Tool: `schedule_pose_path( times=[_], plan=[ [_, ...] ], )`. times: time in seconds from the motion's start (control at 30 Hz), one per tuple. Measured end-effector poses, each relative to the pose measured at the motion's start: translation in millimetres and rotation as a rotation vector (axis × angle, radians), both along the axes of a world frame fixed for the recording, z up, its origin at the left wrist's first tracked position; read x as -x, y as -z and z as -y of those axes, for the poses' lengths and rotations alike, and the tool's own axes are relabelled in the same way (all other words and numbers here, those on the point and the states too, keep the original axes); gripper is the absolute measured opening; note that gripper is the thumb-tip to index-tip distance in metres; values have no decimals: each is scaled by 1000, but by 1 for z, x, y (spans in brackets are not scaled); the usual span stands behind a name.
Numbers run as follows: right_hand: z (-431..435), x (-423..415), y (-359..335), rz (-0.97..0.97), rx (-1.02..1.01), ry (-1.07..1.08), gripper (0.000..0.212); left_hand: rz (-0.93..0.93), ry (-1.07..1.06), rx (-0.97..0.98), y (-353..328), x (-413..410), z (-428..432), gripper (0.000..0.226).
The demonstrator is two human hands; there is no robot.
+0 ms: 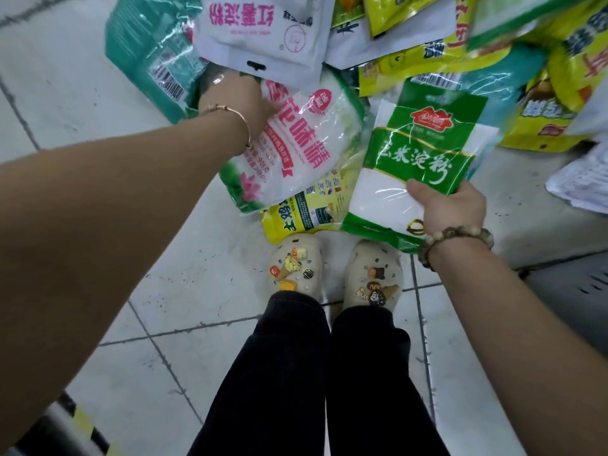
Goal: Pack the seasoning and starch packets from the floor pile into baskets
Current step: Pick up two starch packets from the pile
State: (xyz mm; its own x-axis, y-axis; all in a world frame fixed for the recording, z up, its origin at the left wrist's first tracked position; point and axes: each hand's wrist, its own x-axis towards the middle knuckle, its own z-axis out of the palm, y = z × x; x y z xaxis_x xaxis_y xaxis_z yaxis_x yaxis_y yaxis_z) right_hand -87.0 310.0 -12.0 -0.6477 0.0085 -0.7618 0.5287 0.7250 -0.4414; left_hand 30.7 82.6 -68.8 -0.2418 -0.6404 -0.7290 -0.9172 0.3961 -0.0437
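The right hand (450, 209) pinches the green starch bag (421, 149) by its end (it looks soft, slippery, a bit heavy). The left hand (240, 97) touches the pink-lettered bag (296, 149); I cannot tell its grip.

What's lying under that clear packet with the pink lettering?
A yellow packet pokes out beneath the lower edge of the clear packet. Anything else under it is covered.
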Motion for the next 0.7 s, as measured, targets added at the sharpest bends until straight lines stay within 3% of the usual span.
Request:
schedule_pose_path(
  times=[0.13, 0.4, 0.6, 0.7],
  plan=[
    [-8, 7, -25, 16, 23, 57, 19, -37, -125, -31, -27, -4, -16, 44],
    [-35, 9, -79, -36, -23, 124, 18, -357, -691, -100, -106, -22, -60, 30],
    [-59, 11, -133, -128, -18, 23, 25, -570, -798, -47, -185, -19, -80, 19],
    [-68, 17, -162, -140, 30, 14, 25, -688, -751, -30, -227, -6, -92, 13]
  ],
)
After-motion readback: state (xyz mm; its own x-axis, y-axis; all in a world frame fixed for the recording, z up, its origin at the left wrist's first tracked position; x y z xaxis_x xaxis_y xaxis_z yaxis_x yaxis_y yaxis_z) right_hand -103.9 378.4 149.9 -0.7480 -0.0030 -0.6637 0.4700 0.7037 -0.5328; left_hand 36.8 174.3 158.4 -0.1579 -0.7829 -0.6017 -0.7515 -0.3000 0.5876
